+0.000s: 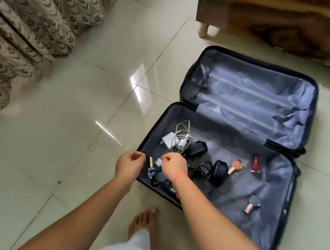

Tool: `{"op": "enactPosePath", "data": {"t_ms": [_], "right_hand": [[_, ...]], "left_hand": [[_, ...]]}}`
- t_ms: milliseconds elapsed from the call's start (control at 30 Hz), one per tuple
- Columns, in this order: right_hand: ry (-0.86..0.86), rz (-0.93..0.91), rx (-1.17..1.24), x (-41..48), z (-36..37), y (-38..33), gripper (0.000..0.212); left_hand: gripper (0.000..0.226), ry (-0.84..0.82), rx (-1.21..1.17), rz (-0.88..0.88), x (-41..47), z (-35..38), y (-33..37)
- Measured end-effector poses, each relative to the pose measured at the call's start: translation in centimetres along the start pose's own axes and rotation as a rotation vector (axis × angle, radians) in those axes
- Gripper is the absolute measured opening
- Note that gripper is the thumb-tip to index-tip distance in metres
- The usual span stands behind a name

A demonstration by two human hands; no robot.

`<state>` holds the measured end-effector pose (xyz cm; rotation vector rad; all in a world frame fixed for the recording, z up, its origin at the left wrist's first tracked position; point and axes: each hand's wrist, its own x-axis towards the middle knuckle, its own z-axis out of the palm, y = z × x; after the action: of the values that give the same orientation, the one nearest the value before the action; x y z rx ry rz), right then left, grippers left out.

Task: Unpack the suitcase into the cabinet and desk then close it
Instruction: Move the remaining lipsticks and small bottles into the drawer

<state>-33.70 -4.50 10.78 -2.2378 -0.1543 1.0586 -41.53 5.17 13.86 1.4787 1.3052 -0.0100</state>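
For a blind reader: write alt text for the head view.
An open suitcase lies on the tiled floor, its near half holding a white charger, black headphones, a watch and a red bottle. The left hand and right hand hover at its corner, fingers curled.

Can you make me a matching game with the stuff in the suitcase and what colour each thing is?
Things:
1. charger
2. headphones
3. little bottle
4. watch strap

Colours:
A. red
B. pink
C. white
D. black

Pairs: 1-C, 2-D, 3-A, 4-B
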Motion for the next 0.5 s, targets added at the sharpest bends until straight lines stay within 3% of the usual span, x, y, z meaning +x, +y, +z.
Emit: {"op": "enactPosePath", "data": {"t_ms": [133,300,500], "right_hand": [[0.037,-0.013,-0.198,8.7,5.6,2.5,0.026],[0.002,-0.073,-0.658,13.8,10.8,3.8,0.031],[0.078,-0.036,-0.561,15.1,12.8,4.9,0.028]], "left_hand": [[0.014,0.041,-0.106,0.02,6.8,2.7,-4.5],[0.012,0.007,-0.283,0.028,9.9,3.4,-8.6],[0.01,-0.001,-0.358,0.039,12.2,2.7,-10.1]]}}
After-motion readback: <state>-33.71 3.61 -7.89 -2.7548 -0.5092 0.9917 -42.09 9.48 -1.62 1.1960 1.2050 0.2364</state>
